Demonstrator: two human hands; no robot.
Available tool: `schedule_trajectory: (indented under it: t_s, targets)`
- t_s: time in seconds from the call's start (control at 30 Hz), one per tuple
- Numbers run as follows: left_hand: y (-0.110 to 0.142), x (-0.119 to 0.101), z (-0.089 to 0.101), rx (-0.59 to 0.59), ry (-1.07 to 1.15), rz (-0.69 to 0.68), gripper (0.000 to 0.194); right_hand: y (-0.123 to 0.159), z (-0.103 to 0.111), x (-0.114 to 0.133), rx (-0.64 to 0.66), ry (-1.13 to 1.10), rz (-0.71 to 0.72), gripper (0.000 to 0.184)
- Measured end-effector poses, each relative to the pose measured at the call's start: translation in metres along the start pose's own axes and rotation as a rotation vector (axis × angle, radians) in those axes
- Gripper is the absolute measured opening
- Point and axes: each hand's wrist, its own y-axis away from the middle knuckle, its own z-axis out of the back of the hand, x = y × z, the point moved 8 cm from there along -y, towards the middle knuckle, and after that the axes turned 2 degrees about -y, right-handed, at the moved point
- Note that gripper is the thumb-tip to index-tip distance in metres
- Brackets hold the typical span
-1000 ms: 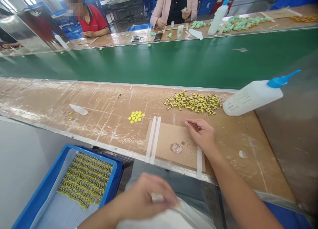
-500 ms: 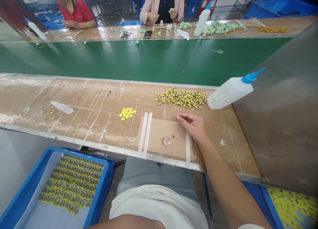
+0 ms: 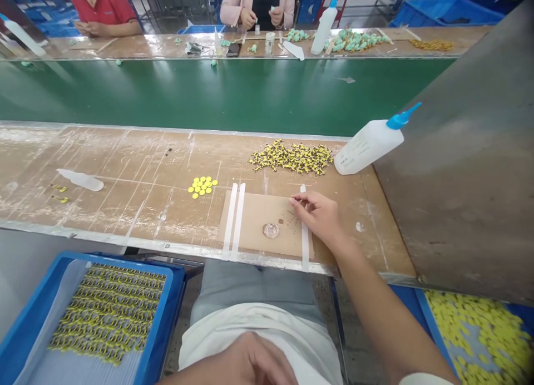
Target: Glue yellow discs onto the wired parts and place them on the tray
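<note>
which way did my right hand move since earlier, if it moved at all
Yes, it moved. The right hand has shifted toward the near edge of the table: its fingertips now sit closer to the small glass dish, which is fixed on the cardboard sheet.

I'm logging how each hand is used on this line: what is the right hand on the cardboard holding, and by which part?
The right hand seems to pinch something tiny between its fingertips, at the cardboard sheet. It is too small to identify, so the part gripped cannot be told.

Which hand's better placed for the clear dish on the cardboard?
Probably the right hand: it is over the cardboard sheet beside the dish, while the left hand sits low over the lap.
</note>
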Motion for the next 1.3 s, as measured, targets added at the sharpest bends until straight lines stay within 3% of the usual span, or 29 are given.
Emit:
schedule_trajectory:
  t_s: [0.13,0.27,0.47,0.67,0.8,1.03,1.3]
  targets:
    - [-0.004,-0.029,0.037,-0.403,0.337,-0.084,0.022,0.003,-0.016,0.017,0.083,0.228,0.244,0.021]
    - [-0.004,-0.053,0.068,-0.591,0.486,-0.208,0.020,0.005,-0.022,0.017,0.074,0.314,0.296,0.019]
    - [0.000,-0.062,0.077,-0.623,0.471,-0.254,0.026,0.005,-0.017,0.023,0.044,0.239,0.316,0.017]
    - [0.009,-0.098,0.111,-0.803,0.309,-0.458,0.025,0.025,0.009,0.016,-0.226,-0.242,-0.042,0.020]
    - [-0.007,-0.125,0.131,-0.877,0.226,-0.579,0.025,0.050,0.005,0.017,-0.290,-0.381,-0.162,0.024]
    - [-0.057,-0.138,0.153,-0.885,0.283,-0.632,0.028,0.060,-0.011,0.036,-0.258,-0.305,0.041,0.014]
    - [-0.059,-0.135,0.156,-0.835,0.316,-0.620,0.026,0.057,-0.016,0.062,-0.225,-0.087,0.240,0.007]
